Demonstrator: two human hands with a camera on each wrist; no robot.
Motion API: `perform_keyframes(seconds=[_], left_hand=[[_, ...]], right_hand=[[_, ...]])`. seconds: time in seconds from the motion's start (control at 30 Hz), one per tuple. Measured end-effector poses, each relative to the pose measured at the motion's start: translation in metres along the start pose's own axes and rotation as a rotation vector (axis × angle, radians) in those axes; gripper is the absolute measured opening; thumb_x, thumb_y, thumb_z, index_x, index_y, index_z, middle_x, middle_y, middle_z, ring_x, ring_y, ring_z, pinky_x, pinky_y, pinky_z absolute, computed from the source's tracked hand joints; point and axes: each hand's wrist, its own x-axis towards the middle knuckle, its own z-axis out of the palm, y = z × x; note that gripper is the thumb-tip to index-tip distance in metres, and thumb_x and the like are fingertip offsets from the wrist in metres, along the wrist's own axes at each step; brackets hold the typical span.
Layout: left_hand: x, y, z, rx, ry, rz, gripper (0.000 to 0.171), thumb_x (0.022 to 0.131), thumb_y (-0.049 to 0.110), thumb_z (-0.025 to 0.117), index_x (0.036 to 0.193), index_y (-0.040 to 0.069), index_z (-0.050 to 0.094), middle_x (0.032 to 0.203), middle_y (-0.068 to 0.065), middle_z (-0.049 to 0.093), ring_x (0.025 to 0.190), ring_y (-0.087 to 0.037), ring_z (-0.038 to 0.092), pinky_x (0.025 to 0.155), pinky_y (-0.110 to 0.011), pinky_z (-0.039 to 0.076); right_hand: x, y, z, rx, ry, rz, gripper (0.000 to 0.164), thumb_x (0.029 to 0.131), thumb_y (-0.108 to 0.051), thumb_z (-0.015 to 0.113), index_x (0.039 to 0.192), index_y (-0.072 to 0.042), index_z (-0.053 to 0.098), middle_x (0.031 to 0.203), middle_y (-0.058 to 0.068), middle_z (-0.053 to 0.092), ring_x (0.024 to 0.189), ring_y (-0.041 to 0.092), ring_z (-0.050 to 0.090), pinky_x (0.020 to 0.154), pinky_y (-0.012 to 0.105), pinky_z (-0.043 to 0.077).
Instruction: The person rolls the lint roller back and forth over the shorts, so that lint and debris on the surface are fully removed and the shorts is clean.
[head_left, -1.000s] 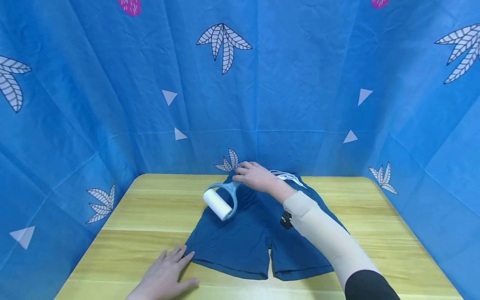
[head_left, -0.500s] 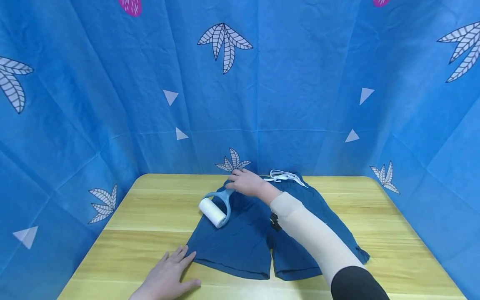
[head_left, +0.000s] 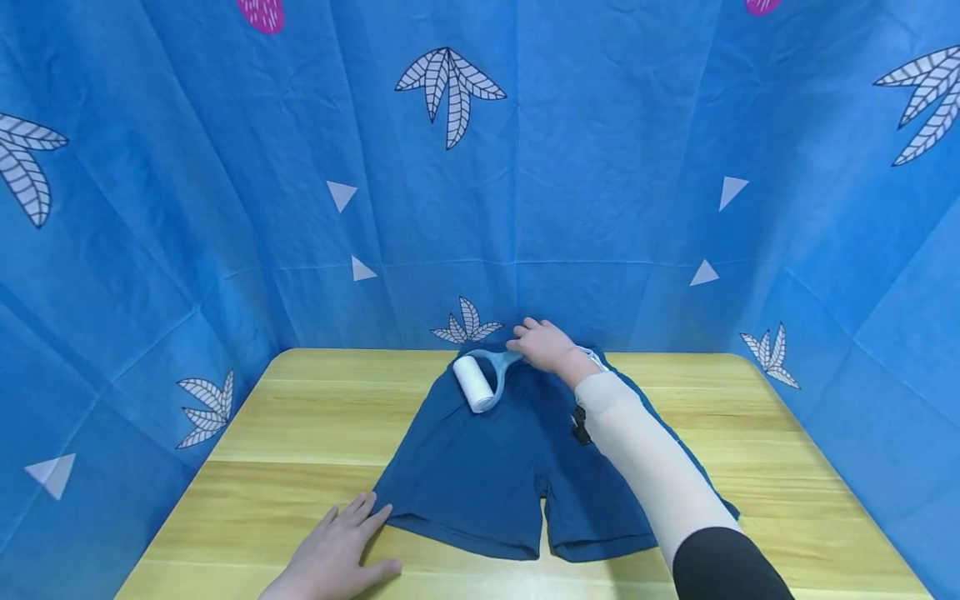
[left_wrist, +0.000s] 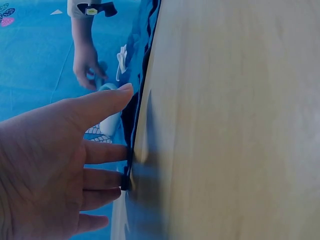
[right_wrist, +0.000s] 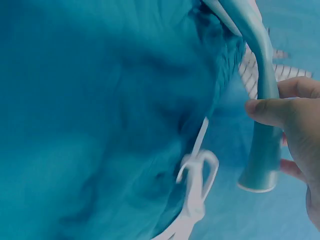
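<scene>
Dark blue shorts [head_left: 480,475] lie flat on the table, waistband at the far edge, with a white drawstring [right_wrist: 192,195] tied at the waist. My right hand [head_left: 546,343] grips the blue handle [right_wrist: 267,135] of a lint roller [head_left: 474,385], thumb on one side and fingers on the other in the right wrist view. The white roll lies over the upper left of the shorts. Down at the left leg hem, my left hand [head_left: 337,546] rests with fingers spread, its fingertips touching the corner of the shorts; in the left wrist view the fingers [left_wrist: 105,152] reach the hem edge.
A light wooden table [head_left: 300,433] carries the shorts. Blue patterned cloth [head_left: 600,167] hangs behind it and along both sides. My right forearm, in a pale sleeve [head_left: 652,467], passes above the right leg of the shorts.
My right hand with the lint roller first moved slightly left and nearer, then right and farther toward the waistband. The left hand has stayed at the hem.
</scene>
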Motion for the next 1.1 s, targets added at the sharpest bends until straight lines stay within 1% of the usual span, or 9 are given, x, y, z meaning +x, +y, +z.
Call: perform_keyframes(seconds=[0.13, 0.27, 0.47, 0.6, 0.7, 0.8, 0.93, 1.0, 1.1], left_hand=[[0.0, 0.0, 0.0, 0.006, 0.006, 0.008, 0.085, 0.081, 0.069, 0.06, 0.141, 0.009, 0.052, 0.149, -0.023, 0.043, 0.141, -0.042, 0.037, 0.11, -0.069, 0.028], [0.0, 0.0, 0.0, 0.011, 0.014, 0.014, 0.084, 0.081, 0.068, 0.06, 0.141, 0.009, 0.052, 0.149, -0.023, 0.044, 0.141, -0.042, 0.037, 0.109, -0.07, 0.028], [-0.001, -0.001, -0.001, 0.002, 0.015, 0.009, 0.084, 0.081, 0.068, 0.061, 0.14, 0.009, 0.053, 0.15, -0.023, 0.043, 0.141, -0.043, 0.037, 0.11, -0.07, 0.027], [-0.002, -0.002, -0.003, -0.013, 0.01, 0.007, 0.083, 0.081, 0.068, 0.062, 0.141, 0.01, 0.053, 0.15, -0.022, 0.042, 0.141, -0.043, 0.036, 0.11, -0.071, 0.026], [-0.002, -0.003, -0.004, -0.019, 0.006, 0.006, 0.083, 0.081, 0.068, 0.061, 0.141, 0.011, 0.053, 0.151, -0.022, 0.042, 0.141, -0.043, 0.036, 0.11, -0.071, 0.026], [-0.002, -0.004, -0.004, -0.018, 0.0, 0.004, 0.083, 0.081, 0.069, 0.061, 0.141, 0.012, 0.053, 0.151, -0.022, 0.042, 0.141, -0.043, 0.036, 0.109, -0.071, 0.026], [-0.002, -0.005, -0.004, -0.023, -0.011, 0.003, 0.084, 0.081, 0.069, 0.06, 0.142, 0.012, 0.052, 0.151, -0.021, 0.041, 0.142, -0.043, 0.035, 0.11, -0.071, 0.025], [-0.002, -0.005, -0.003, -0.024, -0.016, 0.003, 0.084, 0.081, 0.069, 0.06, 0.142, 0.013, 0.051, 0.152, -0.021, 0.041, 0.142, -0.043, 0.034, 0.11, -0.071, 0.025], [-0.002, -0.006, -0.003, -0.027, -0.022, 0.004, 0.084, 0.081, 0.07, 0.06, 0.142, 0.013, 0.051, 0.152, -0.021, 0.04, 0.142, -0.043, 0.034, 0.11, -0.072, 0.025]], right_hand=[[-0.013, 0.016, 0.005, 0.047, -0.037, 0.071, 0.027, 0.099, -0.016, 0.057, 0.122, -0.025, 0.066, 0.116, 0.003, 0.064, 0.103, 0.024, 0.052, 0.093, 0.043, 0.049], [-0.029, 0.031, 0.007, 0.068, -0.04, 0.125, 0.026, 0.098, -0.013, 0.057, 0.12, -0.022, 0.068, 0.111, 0.005, 0.066, 0.099, 0.025, 0.052, 0.09, 0.044, 0.05], [-0.055, 0.057, 0.012, 0.082, -0.05, 0.198, 0.031, 0.097, -0.008, 0.056, 0.123, -0.019, 0.067, 0.111, 0.009, 0.065, 0.102, 0.029, 0.053, 0.09, 0.049, 0.05], [-0.073, 0.072, 0.015, 0.1, -0.067, 0.254, 0.033, 0.097, -0.004, 0.053, 0.125, -0.016, 0.066, 0.115, 0.012, 0.064, 0.108, 0.032, 0.053, 0.095, 0.054, 0.048], [-0.084, 0.079, 0.016, 0.117, -0.066, 0.295, 0.033, 0.099, -0.002, 0.05, 0.125, -0.015, 0.066, 0.118, 0.013, 0.064, 0.11, 0.033, 0.053, 0.096, 0.057, 0.047], [-0.093, 0.081, 0.015, 0.135, -0.035, 0.31, 0.03, 0.098, -0.005, 0.052, 0.123, -0.014, 0.066, 0.115, 0.013, 0.064, 0.104, 0.033, 0.052, 0.092, 0.056, 0.049], [-0.103, 0.082, 0.011, 0.157, 0.039, 0.318, 0.024, 0.093, -0.011, 0.065, 0.116, -0.013, 0.068, 0.107, 0.012, 0.064, 0.097, 0.032, 0.051, 0.081, 0.053, 0.049], [-0.107, 0.083, 0.008, 0.171, 0.085, 0.325, 0.025, 0.09, -0.013, 0.069, 0.115, -0.012, 0.068, 0.107, 0.012, 0.064, 0.098, 0.033, 0.051, 0.08, 0.052, 0.049], [-0.111, 0.085, 0.002, 0.181, 0.17, 0.316, 0.028, 0.088, -0.014, 0.071, 0.116, -0.012, 0.068, 0.109, 0.012, 0.065, 0.102, 0.034, 0.052, 0.081, 0.053, 0.05]])
